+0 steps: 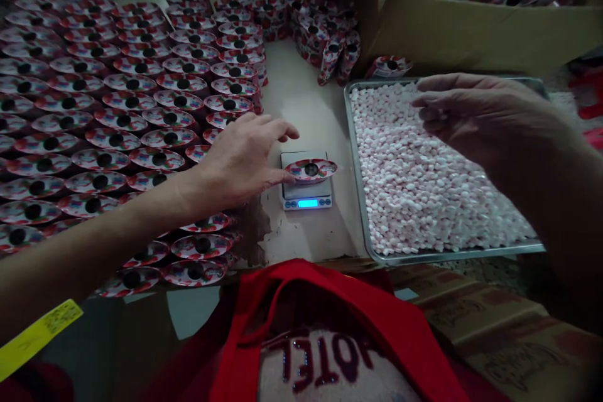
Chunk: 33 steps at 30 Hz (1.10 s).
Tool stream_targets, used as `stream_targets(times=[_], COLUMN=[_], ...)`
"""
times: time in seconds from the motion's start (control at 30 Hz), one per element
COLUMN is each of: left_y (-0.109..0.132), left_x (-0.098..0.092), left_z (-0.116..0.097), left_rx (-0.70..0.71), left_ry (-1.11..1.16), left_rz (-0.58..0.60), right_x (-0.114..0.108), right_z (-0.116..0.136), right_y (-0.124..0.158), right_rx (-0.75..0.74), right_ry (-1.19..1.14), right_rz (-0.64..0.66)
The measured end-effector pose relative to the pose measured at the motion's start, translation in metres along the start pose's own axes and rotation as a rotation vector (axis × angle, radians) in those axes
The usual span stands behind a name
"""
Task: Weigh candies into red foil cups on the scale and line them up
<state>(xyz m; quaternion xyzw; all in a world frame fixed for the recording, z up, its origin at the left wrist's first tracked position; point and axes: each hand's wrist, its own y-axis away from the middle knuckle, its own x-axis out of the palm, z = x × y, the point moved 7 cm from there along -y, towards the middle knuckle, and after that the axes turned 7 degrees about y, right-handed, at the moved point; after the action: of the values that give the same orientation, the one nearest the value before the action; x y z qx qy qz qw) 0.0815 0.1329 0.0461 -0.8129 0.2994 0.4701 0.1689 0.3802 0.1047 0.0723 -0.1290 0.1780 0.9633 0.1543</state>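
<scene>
A small digital scale (307, 202) with a lit blue display carries an oval red-and-white printed container (323, 169) with a round opening on top. Just left of it is my left hand (245, 154), fingers spread, the thumb tip at the container's left end; whether it touches I cannot tell. To the right, a metal tray (354, 157) holds a heap of small white pellets (424, 182), perhaps candies. Over the tray's far part hovers my right hand (475, 107), fingers drawn together with the thumb below; what they hold, if anything, is hidden.
Rows of similar oval containers (101, 180) stand packed across the left side of the table (292, 81). Several more cluster at the back. A cardboard box (452, 31) with wrapped packs stands behind the tray, and a single container (389, 66) lies between them.
</scene>
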Motion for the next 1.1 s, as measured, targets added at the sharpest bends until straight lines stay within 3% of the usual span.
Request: stream_targets(times=[0.1,0.23,0.47,0.6,0.67,0.73,0.8,0.93,1.0,1.1], left_y=[-0.004,-0.004,-0.01,-0.012,-0.02,-0.039,-0.067,-0.144,-0.183,-0.223], left_x=[0.013,0.027,0.042,0.059,0.061,0.05,0.026,-0.032,-0.049,-0.054], left_z=[-0.01,-0.021,-0.024,-0.032,-0.028,-0.015,0.003,0.054,0.08,0.11], left_rx=[-0.021,-0.048,-0.064,0.043,0.067,0.068,0.056,-0.019,-0.064,-0.101], left_ry=[-0.152,-0.264,-0.268,-0.094,-0.008,0.04,0.05,-0.137,-0.225,-0.269], left_rz=[0.098,0.18,0.183,0.263,0.249,0.17,0.061,-0.137,-0.158,-0.091], right_x=[-0.018,-0.02,0.015,0.038,0.055,0.073,0.092,0.123,0.131,0.138], right_z=[-0.003,-0.012,-0.013,-0.013,-0.009,0.004,0.021,0.045,0.056,0.072], right_y=[0.0,-0.008,-0.034,-0.058,-0.078,-0.099,-0.116,-0.147,-0.161,-0.177], right_rx=[-0.052,-0.013,-0.073,-0.241,-0.354,-0.506,-0.635,-0.671,-0.656,-0.673], right_ry=[0.092,0.093,0.146,0.205,0.292,0.409,0.544,0.974,1.131,1.197], right_rz=[0.056,0.116,0.348,0.403,0.393,0.325,0.25,0.115,0.056,0.015])
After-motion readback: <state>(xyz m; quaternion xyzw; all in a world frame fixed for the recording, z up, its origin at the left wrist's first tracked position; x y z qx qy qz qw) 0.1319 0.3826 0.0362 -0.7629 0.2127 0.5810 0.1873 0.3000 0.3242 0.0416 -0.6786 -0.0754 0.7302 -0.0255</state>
